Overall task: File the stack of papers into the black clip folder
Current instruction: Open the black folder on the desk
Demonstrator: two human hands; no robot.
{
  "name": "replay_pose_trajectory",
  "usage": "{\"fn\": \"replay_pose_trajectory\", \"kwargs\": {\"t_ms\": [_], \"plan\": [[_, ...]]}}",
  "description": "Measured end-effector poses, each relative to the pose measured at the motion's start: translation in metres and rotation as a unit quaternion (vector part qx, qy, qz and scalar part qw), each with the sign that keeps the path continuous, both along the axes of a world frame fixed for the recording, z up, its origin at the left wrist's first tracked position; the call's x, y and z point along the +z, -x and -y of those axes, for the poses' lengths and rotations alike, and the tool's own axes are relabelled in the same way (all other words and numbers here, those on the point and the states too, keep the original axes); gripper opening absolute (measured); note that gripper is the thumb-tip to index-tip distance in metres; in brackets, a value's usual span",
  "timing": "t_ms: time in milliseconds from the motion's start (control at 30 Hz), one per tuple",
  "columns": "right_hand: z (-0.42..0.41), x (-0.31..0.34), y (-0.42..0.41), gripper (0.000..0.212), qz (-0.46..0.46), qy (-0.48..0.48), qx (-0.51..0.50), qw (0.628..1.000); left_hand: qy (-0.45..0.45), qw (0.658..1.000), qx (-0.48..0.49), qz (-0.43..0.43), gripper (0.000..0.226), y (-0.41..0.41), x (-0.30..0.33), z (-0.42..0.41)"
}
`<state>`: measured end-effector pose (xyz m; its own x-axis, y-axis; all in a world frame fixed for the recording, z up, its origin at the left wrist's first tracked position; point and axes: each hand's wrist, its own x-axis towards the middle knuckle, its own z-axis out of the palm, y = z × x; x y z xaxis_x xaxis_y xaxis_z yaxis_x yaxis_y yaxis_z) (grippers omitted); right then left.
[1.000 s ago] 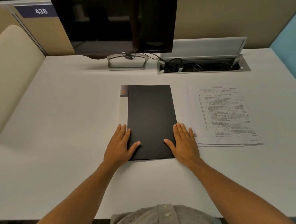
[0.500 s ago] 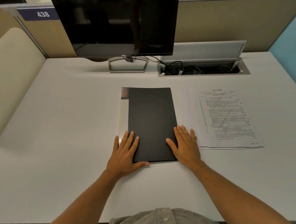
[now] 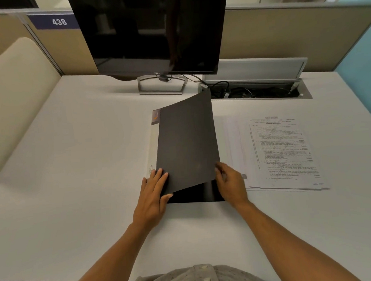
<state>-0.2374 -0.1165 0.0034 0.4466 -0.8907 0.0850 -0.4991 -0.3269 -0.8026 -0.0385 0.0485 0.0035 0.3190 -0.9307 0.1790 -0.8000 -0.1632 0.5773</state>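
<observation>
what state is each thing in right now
folder: partly open, front cover lifted at its right edge
papers: lying flat on the desk, right of the folder, not yet filed
left hand: flat on the folder's left edge, pressing it down
right hand: holding the cover's right edge
monitor: screen dark
cable box: lid up

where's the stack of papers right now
In the head view, the papers lie flat on the desk, right of the folder, beside the right hand.
</observation>
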Motion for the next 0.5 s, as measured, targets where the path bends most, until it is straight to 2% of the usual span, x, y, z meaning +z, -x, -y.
{"fn": "replay_pose_trajectory", "kwargs": {"t_ms": [100, 200, 333, 500], "plan": [[-0.009, -0.011, -0.008, 0.039, -0.075, 0.041, 0.094, 0.992, 0.081, 0.988, 0.057, -0.121, 0.061, 0.002, 0.000, -0.004], [-0.014, -0.017, -0.012, 0.045, -0.147, 0.086, 0.120, 0.978, 0.126, 0.951, 0.179, -0.217, 0.052, 0.008, 0.001, -0.005], [-0.016, -0.020, -0.012, 0.048, -0.178, 0.093, 0.118, 0.973, 0.161, 0.888, 0.342, -0.263, 0.046, 0.010, 0.007, -0.004], [-0.014, -0.016, -0.016, 0.043, -0.185, 0.107, 0.112, 0.970, 0.126, 0.849, 0.439, -0.265, 0.039, 0.004, 0.006, -0.008]]}}
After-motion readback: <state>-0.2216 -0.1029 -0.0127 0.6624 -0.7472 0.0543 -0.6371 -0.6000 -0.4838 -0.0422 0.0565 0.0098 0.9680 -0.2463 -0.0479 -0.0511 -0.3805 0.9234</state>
